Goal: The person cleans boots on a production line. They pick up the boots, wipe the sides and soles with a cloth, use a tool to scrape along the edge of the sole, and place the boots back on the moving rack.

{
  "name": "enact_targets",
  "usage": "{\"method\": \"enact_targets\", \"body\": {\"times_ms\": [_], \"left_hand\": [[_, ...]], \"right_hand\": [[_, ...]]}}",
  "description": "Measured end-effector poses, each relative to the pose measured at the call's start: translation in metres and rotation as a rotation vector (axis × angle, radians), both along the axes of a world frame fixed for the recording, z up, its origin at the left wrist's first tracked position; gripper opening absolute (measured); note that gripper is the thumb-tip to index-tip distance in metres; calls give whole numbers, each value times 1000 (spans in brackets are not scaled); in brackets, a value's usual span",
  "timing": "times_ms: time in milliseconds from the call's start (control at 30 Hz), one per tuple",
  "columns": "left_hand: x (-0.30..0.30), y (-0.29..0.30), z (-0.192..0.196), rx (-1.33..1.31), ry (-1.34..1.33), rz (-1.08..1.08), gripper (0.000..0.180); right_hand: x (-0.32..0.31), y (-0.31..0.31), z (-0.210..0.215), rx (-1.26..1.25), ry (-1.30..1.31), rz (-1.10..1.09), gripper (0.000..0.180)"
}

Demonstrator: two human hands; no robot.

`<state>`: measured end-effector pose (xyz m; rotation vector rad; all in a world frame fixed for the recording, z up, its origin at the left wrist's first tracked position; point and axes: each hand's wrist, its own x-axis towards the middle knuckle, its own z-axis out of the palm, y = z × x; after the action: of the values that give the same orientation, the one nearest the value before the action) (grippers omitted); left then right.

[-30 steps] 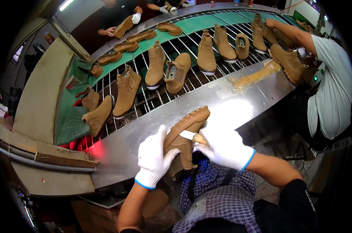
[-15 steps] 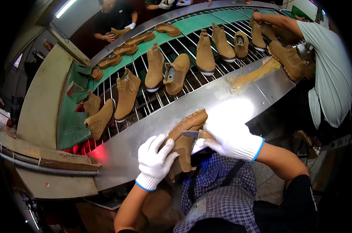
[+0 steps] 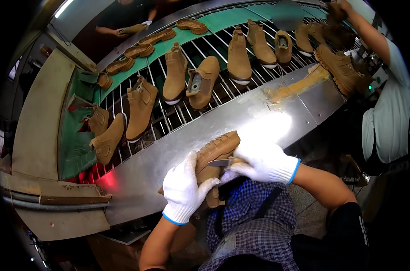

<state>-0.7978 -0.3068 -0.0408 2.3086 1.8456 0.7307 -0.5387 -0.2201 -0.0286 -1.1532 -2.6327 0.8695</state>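
A tan suede boot lies sole-up against my chest at the near edge of the steel table. My left hand, in a white glove, is wrapped around the boot's heel end. My right hand, also gloved, holds a small knife with its blade laid against the side of the boot's sole.
Several tan boots and loose soles ride on a roller conveyor with a green belt behind the table. A person in a light shirt handles boots at the right. Another person stands at the far side.
The boot and both hands have shifted slightly left and closer to my body. The knife stays at the sole edge. The person on the right has reached further up the conveyor.
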Motion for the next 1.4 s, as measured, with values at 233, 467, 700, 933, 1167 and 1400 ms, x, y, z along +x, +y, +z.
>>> {"method": "enact_targets", "body": {"times_ms": [233, 467, 700, 933, 1167, 1400], "left_hand": [[-5, 1, -5, 79, 12, 2, 96], [-4, 2, -1, 48, 12, -3, 94], [-21, -9, 3, 106, -27, -32, 91], [-39, -25, 4, 53, -147, -15, 81], [-66, -92, -36, 455, -240, 389, 95], [-36, -150, -91, -127, 120, 533, 115]], "right_hand": [[17, -25, -14, 33, 120, -9, 30], [-11, 13, -7, 165, -37, 65, 36], [4, 11, -29, -93, 150, -38, 32], [20, 2, -57, -466, 240, -248, 32], [104, 40, -57, 387, -367, -349, 41], [-41, 24, -18, 589, -4, 190, 92]]}}
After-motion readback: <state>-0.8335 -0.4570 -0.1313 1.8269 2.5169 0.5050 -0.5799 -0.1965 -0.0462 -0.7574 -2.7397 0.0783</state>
